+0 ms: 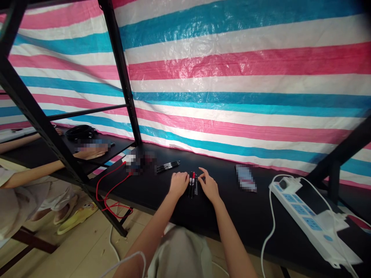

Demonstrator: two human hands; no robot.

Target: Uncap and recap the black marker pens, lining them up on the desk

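Observation:
Both my hands rest on a black table (232, 216) either side of a small row of pens (193, 184), some with red caps. My left hand (179, 183) lies knuckles up with its fingers curled, touching the pens' left side. My right hand (208, 186) sits on their right, its fingers loosely bent and its fingertips at the pens' upper ends. Whether either hand grips a pen I cannot make out. A second bundle of black pens (168, 166) lies further back on the left.
A white power strip (310, 222) with a white cable lies at the right. A blurred small packet (245, 177) sits behind my right hand. Red wires (111, 189) hang off the table's left end. Another person's arm (43, 170) rests on the neighbouring table at left. A striped tarp hangs behind.

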